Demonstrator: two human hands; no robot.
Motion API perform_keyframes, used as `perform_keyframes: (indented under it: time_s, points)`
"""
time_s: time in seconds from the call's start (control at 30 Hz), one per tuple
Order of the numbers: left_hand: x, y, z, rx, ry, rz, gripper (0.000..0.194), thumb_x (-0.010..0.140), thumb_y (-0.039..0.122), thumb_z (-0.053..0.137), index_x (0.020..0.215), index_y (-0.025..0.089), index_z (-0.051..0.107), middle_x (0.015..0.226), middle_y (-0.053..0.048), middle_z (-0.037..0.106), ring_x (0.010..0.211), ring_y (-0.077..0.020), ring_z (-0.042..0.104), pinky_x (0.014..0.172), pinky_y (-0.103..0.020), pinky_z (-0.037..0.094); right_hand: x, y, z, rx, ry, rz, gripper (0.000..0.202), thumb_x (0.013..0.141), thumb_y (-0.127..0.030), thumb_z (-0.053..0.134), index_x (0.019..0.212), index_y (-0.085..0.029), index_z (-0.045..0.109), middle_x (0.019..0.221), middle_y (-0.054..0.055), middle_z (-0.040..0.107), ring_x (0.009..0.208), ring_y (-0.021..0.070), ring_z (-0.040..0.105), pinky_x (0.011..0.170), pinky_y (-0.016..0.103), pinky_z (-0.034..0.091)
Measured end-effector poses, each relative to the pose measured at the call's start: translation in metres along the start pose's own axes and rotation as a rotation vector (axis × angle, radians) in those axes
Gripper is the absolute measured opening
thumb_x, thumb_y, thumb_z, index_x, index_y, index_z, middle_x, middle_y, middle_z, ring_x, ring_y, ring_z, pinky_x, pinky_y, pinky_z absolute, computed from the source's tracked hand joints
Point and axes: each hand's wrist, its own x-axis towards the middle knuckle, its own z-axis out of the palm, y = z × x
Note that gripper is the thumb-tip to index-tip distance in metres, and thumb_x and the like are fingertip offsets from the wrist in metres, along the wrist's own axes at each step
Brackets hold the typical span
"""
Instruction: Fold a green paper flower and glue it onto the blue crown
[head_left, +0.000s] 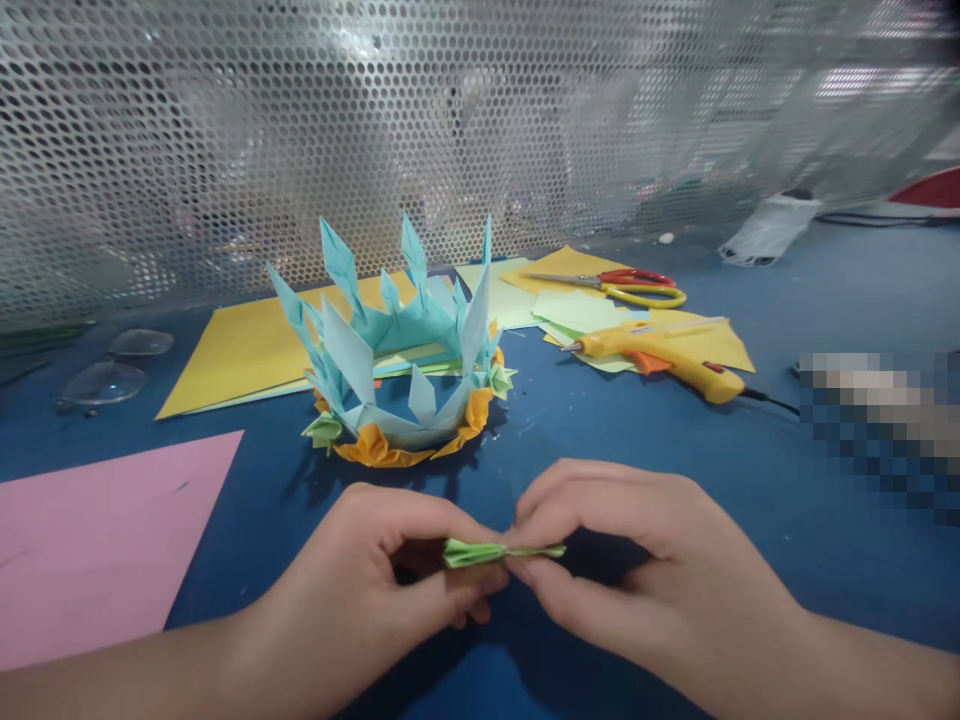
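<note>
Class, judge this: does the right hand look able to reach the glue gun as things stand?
Probably yes: nothing visible stands between the right hand and the glue gun, but the hand would first need to release the pinched green paper.

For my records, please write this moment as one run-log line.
left hand: pinching green folded paper | right hand: pinching same paper | paper crown: beyond hands

The blue tabletop (615, 430) carries a paper crown (390, 428), a pink sheet (105, 550) and, apparently, eyeglasses (105, 384).
</note>
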Motion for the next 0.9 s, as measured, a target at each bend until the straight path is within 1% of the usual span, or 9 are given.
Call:
perform_keyframes:
  time_s: [0.1,0.23,0.33,0.43,0.53,0.6,0.7,0.8,0.9]
  points:
    - [-0.001,-0.002,0.001,0.011,0.035,0.029,0.01,0.08,0.027,0.075,0.085,0.019,0.079,0.064,0.0,0.073,0.056,-0.0122,0.065,0.056,-0.017,0.053,0.0,0.0,-0.003,-0.029,-0.007,0.015,0.018,0.075,-0.001,0.066,0.072,-0.018,0.073,0.07,-0.002,0.072,0.063,0.0059,0.067,0.062,0.01,0.05]
    - [-0.005,-0.002,0.004,0.048,0.035,0.086,0.018,0.087,0.027,0.067,0.074,0.017,0.075,0.061,-0.001,0.072,0.055,-0.0124,0.067,0.054,-0.017,0.053,-0.001,-0.001,-0.001,-0.05,-0.012,0.032,0.017,0.075,-0.004,0.065,0.07,-0.019,0.07,0.066,-0.003,0.071,0.06,0.0064,0.065,0.059,0.011,0.05]
    - [-0.009,-0.003,0.004,0.023,0.007,0.074,0.019,0.089,0.026,0.065,0.074,0.018,0.074,0.06,0.0,0.071,0.053,-0.0116,0.066,0.053,-0.016,0.052,-0.003,-0.003,0.003,-0.034,-0.016,0.015,0.017,0.07,-0.002,0.063,0.066,-0.018,0.067,0.064,-0.003,0.069,0.057,0.0069,0.064,0.057,0.013,0.049]
    - [-0.01,-0.003,0.004,-0.041,0.017,0.067,0.016,0.089,0.024,0.065,0.076,0.02,0.073,0.06,0.002,0.07,0.055,-0.0101,0.066,0.055,-0.014,0.052,-0.003,-0.003,0.004,0.022,-0.017,0.012,0.016,0.071,-0.002,0.065,0.067,-0.017,0.069,0.065,-0.001,0.071,0.056,0.0068,0.064,0.056,0.012,0.049]
    - [-0.006,-0.001,0.002,-0.137,0.024,0.053,0.014,0.088,0.023,0.068,0.075,0.019,0.072,0.062,0.003,0.069,0.056,-0.0095,0.065,0.055,-0.014,0.052,-0.001,-0.001,0.001,0.125,-0.031,0.066,0.01,0.076,-0.01,0.074,0.07,-0.017,0.073,0.067,0.0,0.073,0.059,0.0081,0.066,0.06,0.013,0.051]
    - [-0.002,0.001,0.001,-0.189,0.033,0.035,0.015,0.087,0.024,0.069,0.074,0.017,0.07,0.063,0.002,0.067,0.056,-0.0097,0.063,0.054,-0.014,0.053,0.001,0.001,-0.001,0.225,-0.066,0.13,0.004,0.075,-0.017,0.081,0.076,-0.02,0.078,0.072,-0.001,0.075,0.066,0.0105,0.069,0.066,0.015,0.053]
    - [0.004,0.003,0.0,-0.282,0.086,0.047,0.007,0.083,0.021,0.074,0.082,0.019,0.067,0.071,0.003,0.069,0.062,-0.0104,0.065,0.055,-0.016,0.055,0.003,0.002,-0.002,0.391,-0.08,0.221,0.021,0.071,-0.016,0.086,0.085,-0.031,0.083,0.079,-0.005,0.078,0.078,0.0119,0.072,0.075,0.015,0.055]
    - [0.006,0.003,-0.001,-0.4,0.14,0.111,0.026,0.077,0.014,0.08,0.086,0.023,0.058,0.083,0.005,0.074,0.071,-0.0124,0.071,0.063,-0.02,0.059,0.003,0.002,0.0,0.507,-0.062,0.274,0.038,0.068,-0.007,0.086,0.087,-0.04,0.083,0.077,-0.009,0.079,0.077,0.01,0.073,0.076,0.012,0.055]
    - [0.006,0.001,-0.001,-0.437,0.14,0.154,0.032,0.077,0.009,0.079,0.074,0.022,0.05,0.085,0.005,0.076,0.078,-0.0132,0.072,0.071,-0.022,0.061,0.001,0.003,0.002,0.594,-0.073,0.329,0.046,0.063,-0.002,0.087,0.087,-0.042,0.082,0.075,-0.01,0.079,0.072,0.0088,0.073,0.071,0.009,0.056]
